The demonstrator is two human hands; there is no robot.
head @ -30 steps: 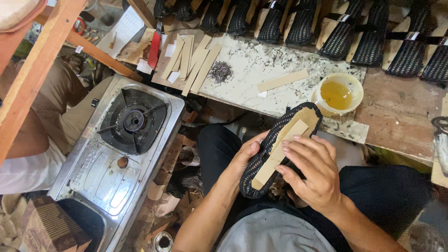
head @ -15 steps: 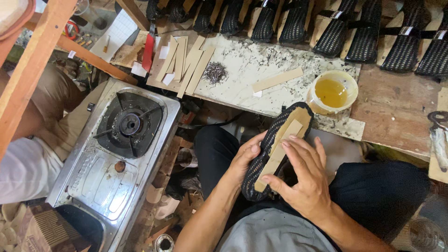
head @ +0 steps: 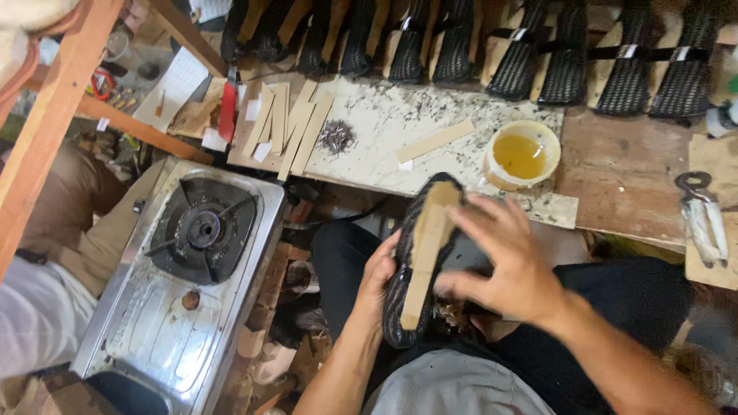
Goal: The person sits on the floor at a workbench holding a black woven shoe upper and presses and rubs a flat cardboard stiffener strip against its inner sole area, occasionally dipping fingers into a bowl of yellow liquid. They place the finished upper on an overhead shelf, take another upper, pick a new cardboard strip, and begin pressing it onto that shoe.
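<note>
Left hand [head: 378, 278] cups the edge of a black woven shoe upper [head: 400, 296] held over the lap, while the right hand [head: 503, 265], fingers spread, presses on a tan insole strip [head: 425, 257] lying along it. The woven piece looks light and pliable, the strip stiffer; gripping both long edges seems steadiest. A bowl of yellow glue [head: 521, 156] stands near on the workbench [head: 615, 192].

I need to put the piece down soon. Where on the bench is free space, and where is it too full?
The brown wooden board between the glue bowl and the pincers is bare. The speckled slab is free only between the nail pile and the bowl, around one loose strip. Its left end is crowded with strips.
</note>
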